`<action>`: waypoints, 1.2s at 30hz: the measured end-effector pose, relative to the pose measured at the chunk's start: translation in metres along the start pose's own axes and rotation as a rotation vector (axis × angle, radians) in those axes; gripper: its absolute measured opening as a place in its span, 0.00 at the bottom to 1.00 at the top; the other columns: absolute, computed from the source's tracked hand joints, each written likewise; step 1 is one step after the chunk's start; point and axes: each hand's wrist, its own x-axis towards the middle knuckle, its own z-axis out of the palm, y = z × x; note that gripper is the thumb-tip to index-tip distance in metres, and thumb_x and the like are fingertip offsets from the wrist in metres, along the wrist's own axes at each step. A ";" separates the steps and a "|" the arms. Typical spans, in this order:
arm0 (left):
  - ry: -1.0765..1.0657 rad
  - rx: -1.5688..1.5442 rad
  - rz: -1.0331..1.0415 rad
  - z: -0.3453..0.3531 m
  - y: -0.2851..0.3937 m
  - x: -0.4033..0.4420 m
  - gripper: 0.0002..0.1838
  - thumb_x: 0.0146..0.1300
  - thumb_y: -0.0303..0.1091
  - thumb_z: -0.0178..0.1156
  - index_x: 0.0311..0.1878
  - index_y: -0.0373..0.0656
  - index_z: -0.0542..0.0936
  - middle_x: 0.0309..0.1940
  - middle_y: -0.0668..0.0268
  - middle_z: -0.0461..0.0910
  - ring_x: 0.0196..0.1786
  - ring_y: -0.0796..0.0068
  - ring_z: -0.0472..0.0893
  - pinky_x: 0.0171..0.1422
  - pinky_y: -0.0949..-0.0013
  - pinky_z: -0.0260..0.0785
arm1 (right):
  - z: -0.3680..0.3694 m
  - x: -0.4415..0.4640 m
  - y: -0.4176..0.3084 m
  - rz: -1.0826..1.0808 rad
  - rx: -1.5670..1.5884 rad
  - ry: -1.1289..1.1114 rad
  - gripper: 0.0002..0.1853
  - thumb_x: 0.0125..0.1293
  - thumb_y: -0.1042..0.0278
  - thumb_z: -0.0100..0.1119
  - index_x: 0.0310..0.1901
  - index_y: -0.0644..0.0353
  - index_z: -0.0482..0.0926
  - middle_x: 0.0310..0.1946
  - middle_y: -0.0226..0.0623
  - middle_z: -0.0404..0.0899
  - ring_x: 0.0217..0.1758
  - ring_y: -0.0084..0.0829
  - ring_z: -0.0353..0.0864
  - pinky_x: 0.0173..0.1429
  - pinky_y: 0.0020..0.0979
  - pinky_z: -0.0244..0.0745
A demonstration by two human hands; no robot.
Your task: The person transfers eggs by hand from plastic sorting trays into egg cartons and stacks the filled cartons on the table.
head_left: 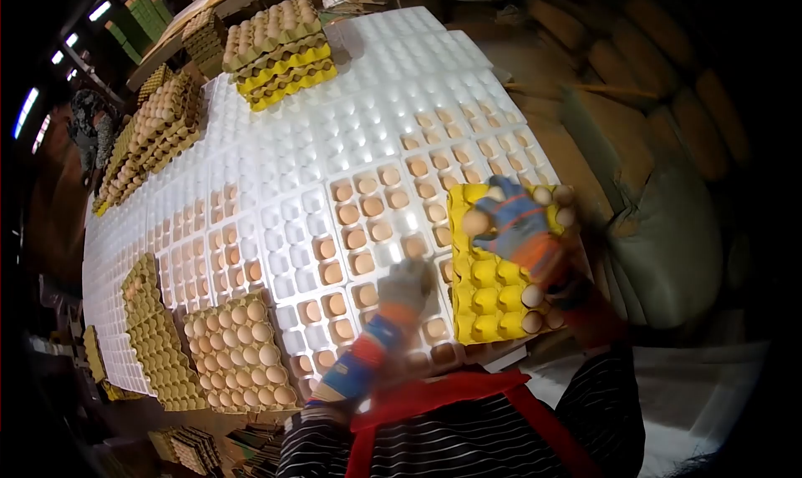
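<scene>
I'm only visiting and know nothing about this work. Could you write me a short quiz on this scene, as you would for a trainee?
1. Multiple choice: which gloved hand is over the yellow moulded egg tray? A) left B) right C) both
2. True or false: every cup of the white foam trays has an egg in it.
3. Open: what colour are the wide cloth straps over the dark striped top?

Key:
1. B, the right hand.
2. False: many cups in the white foam trays are bare.
3. Red.
</scene>
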 end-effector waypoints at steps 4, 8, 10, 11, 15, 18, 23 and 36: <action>0.185 -1.037 -0.420 -0.016 -0.008 -0.002 0.18 0.59 0.31 0.57 0.54 0.43 0.74 0.50 0.63 0.73 0.46 0.70 0.77 0.47 0.70 0.73 | 0.072 0.064 -0.051 -0.130 -0.190 -0.203 0.16 0.52 0.59 0.61 0.45 0.43 0.78 0.57 0.41 0.64 0.54 0.45 0.69 0.52 0.39 0.72; 0.545 -1.318 -0.244 0.045 -0.079 0.026 0.20 0.59 0.26 0.56 0.57 0.44 0.73 0.52 0.60 0.73 0.48 0.67 0.77 0.52 0.67 0.71 | 0.106 0.094 -0.069 -0.072 -0.278 -0.421 0.14 0.57 0.68 0.54 0.46 0.41 0.79 0.55 0.38 0.64 0.55 0.43 0.68 0.46 0.38 0.73; 0.487 -0.441 -0.030 0.003 -0.055 0.031 0.23 0.58 0.28 0.55 0.59 0.47 0.71 0.57 0.58 0.70 0.56 0.56 0.72 0.63 0.57 0.63 | 0.099 0.067 -0.068 -0.155 -0.157 -0.253 0.15 0.57 0.68 0.52 0.46 0.45 0.78 0.50 0.38 0.69 0.48 0.39 0.74 0.40 0.37 0.74; 0.391 -0.238 -0.062 0.004 -0.052 0.032 0.22 0.58 0.35 0.53 0.58 0.48 0.72 0.55 0.55 0.71 0.60 0.51 0.67 0.70 0.49 0.49 | 0.098 0.051 -0.066 -0.197 -0.071 -0.205 0.14 0.56 0.69 0.52 0.45 0.46 0.79 0.48 0.38 0.71 0.46 0.38 0.76 0.39 0.37 0.73; 0.345 -0.341 0.020 0.017 -0.066 0.030 0.28 0.57 0.29 0.52 0.65 0.48 0.66 0.65 0.54 0.62 0.69 0.56 0.59 0.73 0.60 0.47 | 0.080 0.005 -0.093 -0.368 -0.102 -0.432 0.14 0.55 0.63 0.53 0.44 0.51 0.76 0.39 0.39 0.75 0.40 0.38 0.78 0.42 0.37 0.74; 0.536 -1.405 -0.167 0.014 -0.076 0.021 0.19 0.66 0.26 0.48 0.60 0.39 0.70 0.57 0.60 0.73 0.60 0.69 0.70 0.65 0.69 0.60 | 0.176 -0.038 -0.076 -0.310 -0.015 -0.728 0.14 0.56 0.57 0.54 0.42 0.52 0.75 0.36 0.39 0.76 0.42 0.39 0.78 0.42 0.38 0.74; 0.942 -0.886 -0.358 0.013 -0.110 -0.040 0.14 0.65 0.26 0.50 0.53 0.36 0.75 0.50 0.59 0.75 0.52 0.68 0.74 0.58 0.67 0.65 | 0.095 -0.011 -0.092 -0.303 0.114 -0.515 0.20 0.60 0.49 0.52 0.43 0.57 0.77 0.36 0.40 0.78 0.43 0.37 0.78 0.44 0.40 0.72; 0.464 -0.048 -0.482 0.001 -0.097 -0.129 0.34 0.56 0.48 0.54 0.66 0.43 0.63 0.64 0.47 0.62 0.70 0.50 0.55 0.75 0.47 0.35 | 0.190 0.119 -0.258 -0.409 0.523 0.215 0.20 0.58 0.64 0.51 0.55 0.45 0.72 0.49 0.37 0.73 0.49 0.40 0.74 0.50 0.40 0.69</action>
